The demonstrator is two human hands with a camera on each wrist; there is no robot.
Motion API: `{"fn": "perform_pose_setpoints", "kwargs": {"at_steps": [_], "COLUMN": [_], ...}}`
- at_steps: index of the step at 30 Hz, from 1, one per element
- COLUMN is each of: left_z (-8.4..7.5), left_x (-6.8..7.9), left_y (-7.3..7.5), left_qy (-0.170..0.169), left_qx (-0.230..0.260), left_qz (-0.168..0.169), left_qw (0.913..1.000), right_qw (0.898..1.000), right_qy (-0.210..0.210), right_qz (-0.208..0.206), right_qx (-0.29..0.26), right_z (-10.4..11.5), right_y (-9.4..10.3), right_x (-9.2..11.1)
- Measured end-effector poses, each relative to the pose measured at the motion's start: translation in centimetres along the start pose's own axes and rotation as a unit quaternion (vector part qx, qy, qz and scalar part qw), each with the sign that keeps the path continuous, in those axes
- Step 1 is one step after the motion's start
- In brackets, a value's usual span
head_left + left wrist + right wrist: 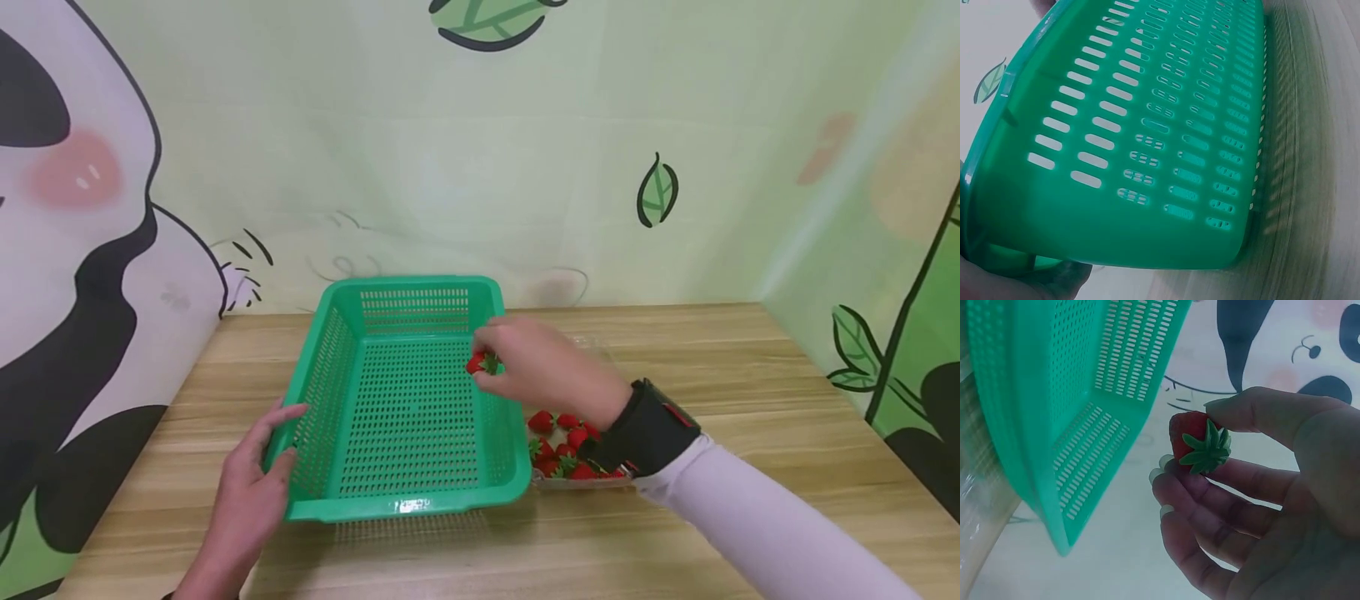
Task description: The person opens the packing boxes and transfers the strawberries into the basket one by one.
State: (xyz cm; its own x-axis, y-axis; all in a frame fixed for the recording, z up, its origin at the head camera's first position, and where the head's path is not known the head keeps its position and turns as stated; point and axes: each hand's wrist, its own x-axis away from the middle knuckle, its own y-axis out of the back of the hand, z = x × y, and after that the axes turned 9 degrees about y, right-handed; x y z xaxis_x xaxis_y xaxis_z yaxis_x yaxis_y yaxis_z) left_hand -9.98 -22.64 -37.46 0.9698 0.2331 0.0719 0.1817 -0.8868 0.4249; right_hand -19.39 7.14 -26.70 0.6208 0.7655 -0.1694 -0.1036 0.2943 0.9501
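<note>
A green plastic basket (408, 505) with slotted walls and floor stands in the middle of the table. My left hand (251, 479) grips its left rim near the front corner, thumb and fingers over the edge. In the left wrist view the basket's slotted side (1116, 237) fills most of the picture. Above the basket's right rim, my right hand (543, 367) pinches a red strawberry (1185, 434) with green leaves between thumb and fingers. Right of the basket, partly under the right forearm, more strawberries (542, 422) lie in a clear plastic container (581, 483).
The wood-grain table (735, 433) ends at a pale green wall cloth (480, 183) printed with leaves. A printed panda (45, 275) covers the cloth on the left. The basket's shadow falls on the table before its near edge.
</note>
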Motion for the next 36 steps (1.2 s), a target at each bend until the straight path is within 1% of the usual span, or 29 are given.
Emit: {"fn": "perform_pose_setpoints", "kwargs": {"at_steps": [3,9,11,14,20,22,30,36], "left_z": [0.1,0.1,0.1,0.1,0.2,0.2,0.2,0.3], "left_x": [0.0,0.0,0.0,0.1,0.0,0.0,0.2,0.1], "left_y": [0.0,0.1,0.1,0.1,0.0,-0.1,0.1,0.0], "left_qy": [0.001,0.008,0.010,0.011,-0.007,-0.009,-0.020,-0.031], "left_qx": [0.000,-0.003,-0.003,0.001,0.014,0.016,0.023,0.025], "left_qz": [-0.003,0.000,0.000,0.000,-0.007,-0.009,-0.015,-0.018], "left_qw": [1.0000,1.0000,0.9999,0.9999,0.9999,0.9998,0.9994,0.9990], "right_qw": [1.000,0.998,0.997,0.996,0.996,0.995,0.988,0.979], "right_qy": [0.014,0.018,0.017,0.011,0.006,0.007,0.011,0.015], "right_qz": [0.012,0.064,0.080,0.091,0.090,0.099,0.155,0.197], "right_qx": [0.007,-0.002,0.003,0.003,-0.009,-0.008,0.017,0.049], "right_z": [0.2,0.4,0.5,0.6,0.4,0.2,0.9,1.5], "right_y": [-0.6,-2.1,-2.6,-3.4,-4.9,-5.3,-7.0,-9.0], "right_x": [-1.2,-3.3,-3.9,-4.7,-6.2,-6.7,-8.4,-9.4]}}
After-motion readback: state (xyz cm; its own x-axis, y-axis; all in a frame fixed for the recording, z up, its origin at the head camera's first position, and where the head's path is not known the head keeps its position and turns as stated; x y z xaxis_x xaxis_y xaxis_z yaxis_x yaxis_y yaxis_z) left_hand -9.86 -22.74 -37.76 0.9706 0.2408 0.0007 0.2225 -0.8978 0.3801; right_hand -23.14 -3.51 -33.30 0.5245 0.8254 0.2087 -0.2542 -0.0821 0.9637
